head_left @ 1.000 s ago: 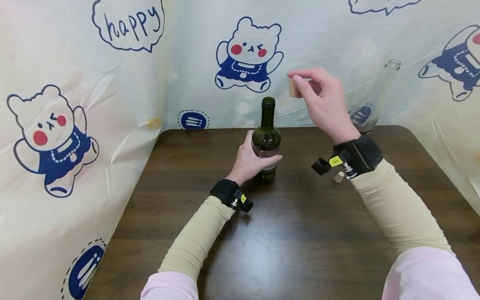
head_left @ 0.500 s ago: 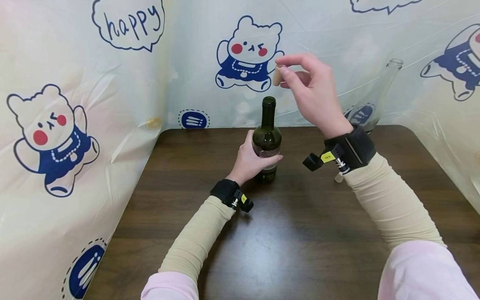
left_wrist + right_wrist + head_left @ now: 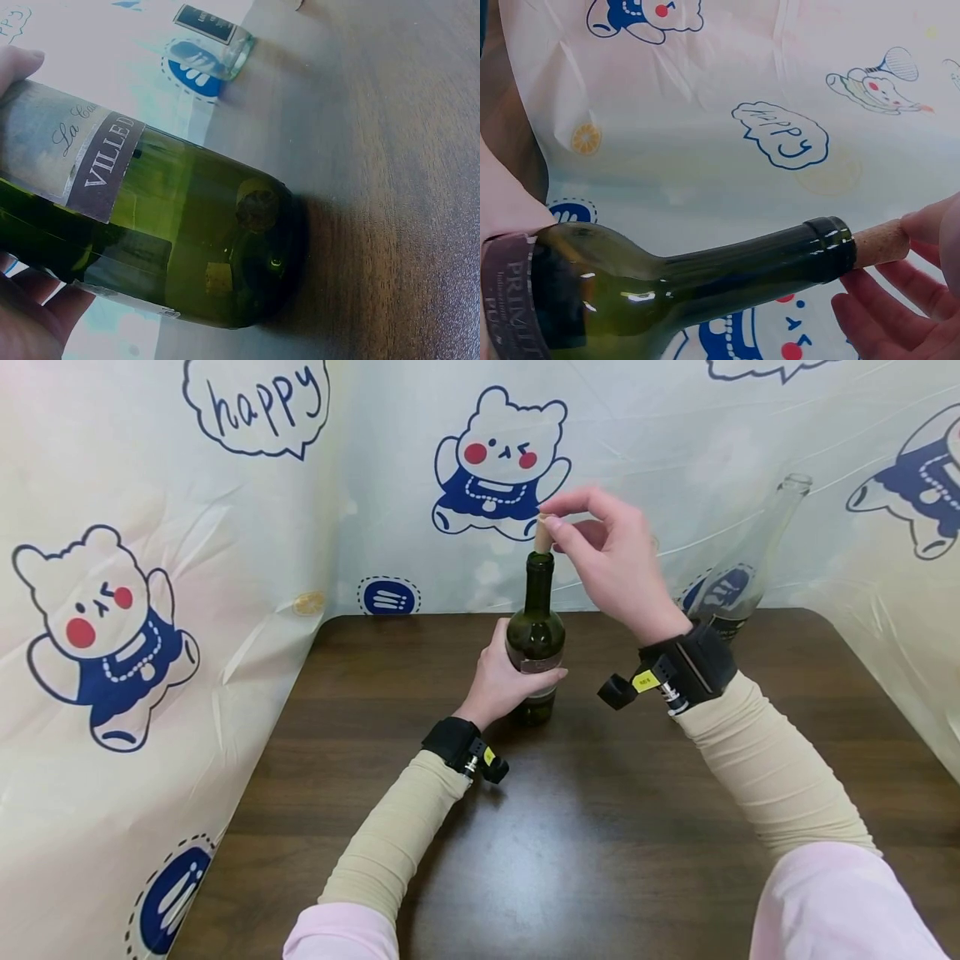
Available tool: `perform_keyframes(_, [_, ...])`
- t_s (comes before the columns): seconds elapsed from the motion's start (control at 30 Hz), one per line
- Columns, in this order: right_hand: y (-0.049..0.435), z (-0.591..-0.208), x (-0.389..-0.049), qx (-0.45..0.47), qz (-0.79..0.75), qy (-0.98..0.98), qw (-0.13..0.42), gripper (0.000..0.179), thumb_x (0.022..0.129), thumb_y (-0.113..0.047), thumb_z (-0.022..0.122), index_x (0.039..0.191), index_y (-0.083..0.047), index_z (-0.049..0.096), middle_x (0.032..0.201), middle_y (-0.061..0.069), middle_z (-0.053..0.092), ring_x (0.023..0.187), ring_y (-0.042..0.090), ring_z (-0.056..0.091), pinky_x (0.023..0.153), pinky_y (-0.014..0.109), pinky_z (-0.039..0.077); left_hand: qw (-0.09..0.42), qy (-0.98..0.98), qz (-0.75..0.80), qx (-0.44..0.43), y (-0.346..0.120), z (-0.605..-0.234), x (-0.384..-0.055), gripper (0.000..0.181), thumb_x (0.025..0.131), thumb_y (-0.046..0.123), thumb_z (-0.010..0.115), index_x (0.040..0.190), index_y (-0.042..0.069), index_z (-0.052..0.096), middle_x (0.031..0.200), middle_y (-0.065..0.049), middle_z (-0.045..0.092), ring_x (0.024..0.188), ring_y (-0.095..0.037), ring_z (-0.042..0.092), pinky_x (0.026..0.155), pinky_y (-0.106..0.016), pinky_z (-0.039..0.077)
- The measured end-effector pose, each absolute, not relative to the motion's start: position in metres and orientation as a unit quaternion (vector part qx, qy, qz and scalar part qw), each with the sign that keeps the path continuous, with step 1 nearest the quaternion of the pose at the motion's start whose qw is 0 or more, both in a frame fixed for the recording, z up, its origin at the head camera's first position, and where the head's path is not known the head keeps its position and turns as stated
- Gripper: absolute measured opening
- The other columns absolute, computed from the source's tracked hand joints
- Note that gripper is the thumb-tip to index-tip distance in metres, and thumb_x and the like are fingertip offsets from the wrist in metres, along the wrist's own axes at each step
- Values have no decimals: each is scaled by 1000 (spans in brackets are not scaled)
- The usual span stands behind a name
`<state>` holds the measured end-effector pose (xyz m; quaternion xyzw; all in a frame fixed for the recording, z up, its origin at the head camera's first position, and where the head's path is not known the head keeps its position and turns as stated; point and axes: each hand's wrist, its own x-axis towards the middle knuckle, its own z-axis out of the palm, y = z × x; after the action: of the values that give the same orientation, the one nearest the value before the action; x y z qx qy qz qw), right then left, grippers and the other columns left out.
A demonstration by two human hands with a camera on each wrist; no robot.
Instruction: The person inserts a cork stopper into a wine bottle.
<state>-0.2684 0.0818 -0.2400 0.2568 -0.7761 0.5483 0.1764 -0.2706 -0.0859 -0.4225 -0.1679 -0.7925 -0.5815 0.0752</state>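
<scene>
Mid-frame: left hand (image 3: 498, 681) is gripping green bottle (image 3: 536, 637); upper centre, right hand (image 3: 617, 560) is pinching cork (image 3: 879, 244) at bottle's mouth (image 3: 539, 560). Pressing straight down should work best.

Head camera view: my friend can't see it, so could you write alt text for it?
A person's right-hand grip pinches a cork at the mouth of a green bottle, whose body the left-hand grip holds. A dark wooden table lies beneath, and a clear bottle is partly hidden toward the right, before a cartoon-printed backdrop.

Left hand (image 3: 497, 683) gripping, right hand (image 3: 621, 562) pinching
</scene>
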Motion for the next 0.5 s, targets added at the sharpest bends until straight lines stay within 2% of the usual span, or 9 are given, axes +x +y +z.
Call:
perform_keyframes(0.2, [82, -247, -268, 281, 573, -747, 185, 26, 102, -19, 61, 117, 0, 71, 94, 10, 71, 88, 16, 72, 92, 30, 53, 76, -792, -582, -170, -86, -422, -270, 81, 74, 40, 89, 137, 19, 43, 126, 0, 67, 112, -11, 66, 97, -41, 55])
perform_keyframes(0.3, [82, -249, -267, 289, 576, -741, 191, 26, 101, -18, 61, 116, 1, 70, 93, 9, 71, 87, 16, 72, 86, 29, 50, 74, -791, -583, -169, -86, -422, -270, 80, 74, 40, 89, 136, 19, 43, 126, 1, 67, 112, -11, 66, 97, -41, 55])
perform_keyframes(0.5, [82, -250, -265, 306, 552, -751, 194, 27, 101, -18, 61, 119, 1, 70, 97, 6, 71, 89, 15, 72, 83, 27, 51, 69, -788, -589, -169, -86, -422, -271, 80, 75, 40, 88, 136, 19, 43, 127, 0, 67, 114, -12, 65, 99, -43, 53])
